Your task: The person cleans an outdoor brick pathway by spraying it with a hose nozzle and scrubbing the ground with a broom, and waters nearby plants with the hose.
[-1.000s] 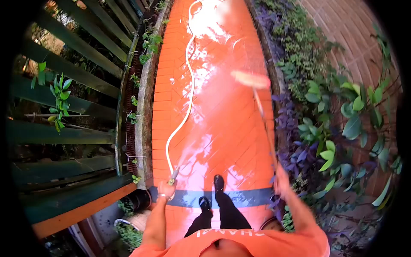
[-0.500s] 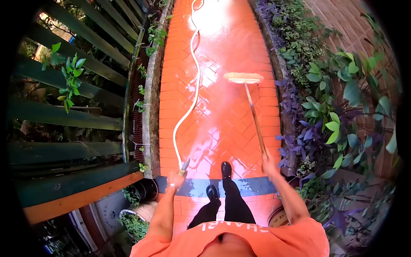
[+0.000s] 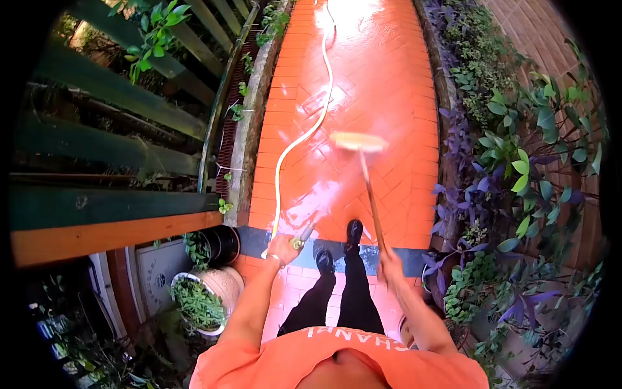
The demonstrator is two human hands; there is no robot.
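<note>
My left hand (image 3: 282,247) is closed around a hose spray nozzle (image 3: 304,236), which points forward and to the right. From it a pale hose (image 3: 283,155) curves away along the wet orange brick path (image 3: 395,188). The wooden handle of a push broom (image 3: 373,207) sits in my right hand (image 3: 390,264), fingers wrapped round it. Its wide, pale head (image 3: 358,142) is blurred by motion over the path, ahead of my feet. Whether the bristles touch the bricks I cannot tell.
Dark green fence slats (image 3: 110,152) and a stone curb (image 3: 251,136) border the left side. Purple-leaved plants (image 3: 476,188) spread along the right edge. A pale planter (image 3: 223,287) stands at lower left, and a dark band (image 3: 414,260) crosses the path by my black shoes (image 3: 354,232).
The broom head has come closer to me and a little left, and my right hand has moved back with the handle. The nozzle now points more to the right. My view has shifted.
</note>
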